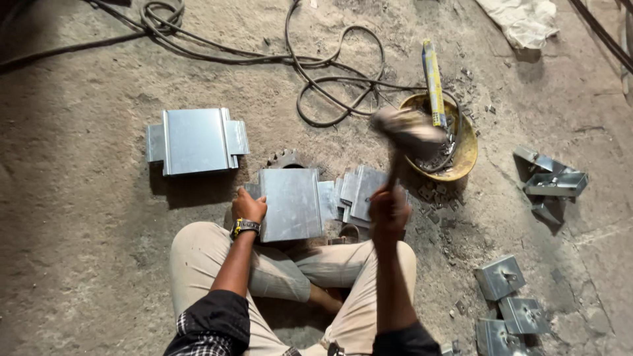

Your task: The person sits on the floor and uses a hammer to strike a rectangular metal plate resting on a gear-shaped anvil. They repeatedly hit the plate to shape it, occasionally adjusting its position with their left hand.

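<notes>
Nearest the camera, beige trousers cover the person's crossed legs on the rough, dusty concrete floor [79,250], with dark sleeves over a checked shirt. At the near right lie three small square galvanised brackets [511,306], shiny grey with folded edges.

Just beyond the knees, the left hand [248,206], with a yellow-faced wristwatch [244,227] on its wrist, rests on the left edge of a flat, bright sheet-metal piece [290,203], rectangular with small tabs at its sides. The fingers lie curled together against that edge, pressing it rather than wrapping it. A toothed steel sprocket [285,159] peeks out from under the far edge of the piece. Just to its right a loose stack of similar cut sheets [359,188] overlaps at angles.

The right hand [389,209] is clenched, fingers closed tight round the wooden shaft of a hammer [403,132], whose heavy head is blurred, raised over the stack and partly hiding what lies behind.

Beyond the hammer sits a worn yellow bowl [467,148] with small metal bits inside, a yellow tube-shaped thing [432,82] lying across it, and scattered offcuts around. To the right lies a heap of bent galvanised channels [550,181]. To the left, well apart, lies another folded sheet-metal piece [196,140].

Farthest off, black cables [330,72] loop over the floor, and a crumpled pale cloth [521,20] lies at the far right.
</notes>
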